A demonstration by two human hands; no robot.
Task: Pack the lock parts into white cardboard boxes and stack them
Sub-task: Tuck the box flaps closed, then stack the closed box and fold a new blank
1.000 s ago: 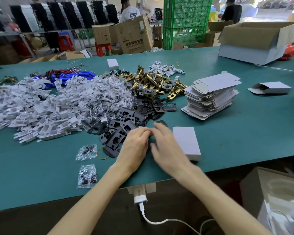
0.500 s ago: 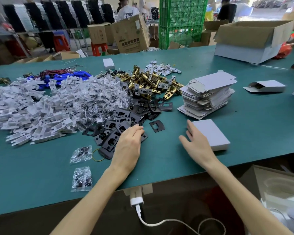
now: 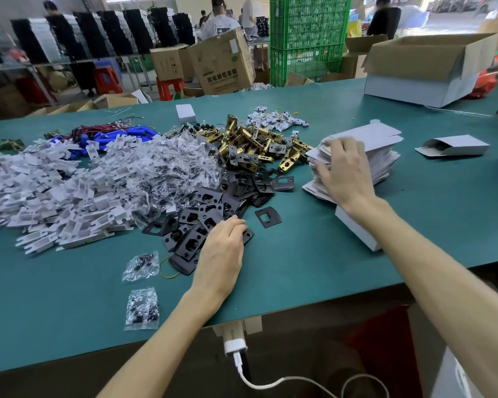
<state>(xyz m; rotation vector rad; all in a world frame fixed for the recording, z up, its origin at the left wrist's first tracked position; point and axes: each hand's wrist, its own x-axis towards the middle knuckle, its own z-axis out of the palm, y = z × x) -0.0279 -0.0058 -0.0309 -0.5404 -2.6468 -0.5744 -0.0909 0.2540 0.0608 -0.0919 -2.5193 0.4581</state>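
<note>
Early days: one closed box (image 3: 354, 229) lies near the edge under the right forearm, nothing stacked; one open box (image 3: 454, 146) sits far right; heaps of parts remain. The right hand (image 3: 342, 173) spreads over the blanks (image 3: 378, 136); the left hand (image 3: 224, 245) rests curled on the plates (image 3: 190, 216); whether either pinches anything I cannot tell; two screw bags (image 3: 141, 267) lie nearby.
</note>
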